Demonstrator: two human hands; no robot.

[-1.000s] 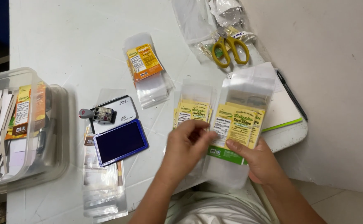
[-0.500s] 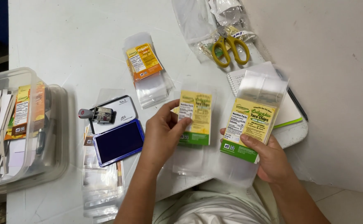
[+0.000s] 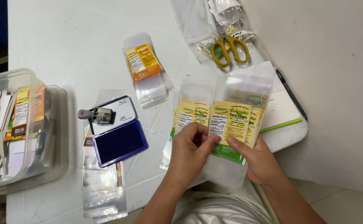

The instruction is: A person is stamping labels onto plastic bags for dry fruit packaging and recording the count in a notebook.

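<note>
A view from above showed a person's two bare hands working over a white desk [image 3: 86, 37]. The right hand [image 3: 261, 162] was closed on a stack of clear plastic pouches [image 3: 235, 124] with yellow and green labels, thumb pressed on the front of the lower label edge and fingers hidden behind. The left hand [image 3: 189, 153] had its fingers curled against the stack's left edge, pinching at the front pouch; whether it gripped one pouch or only touched it could not be told. A second pile of like pouches [image 3: 188, 108] lay on the desk just beside and partly under the held stack.

The pouches looked thin, light and floppy, with slick film that would likely slide, so a pinch across the labelled middle or lower edge seemed the surest hold.

To the left sat an open blue ink pad [image 3: 119, 142] with a date stamp [image 3: 98, 115] resting on its white lid. Further left stood a clear plastic bin [image 3: 44, 166] of cards. Orange-labelled pouches [image 3: 145, 68] lay toward the far side, yellow-handled scissors [image 3: 230, 47] on loose film beyond them, and a notebook [image 3: 285, 110] with a pen [image 3: 291, 94] at the desk's right corner. Bare pale floor showed to the right of the desk.
</note>
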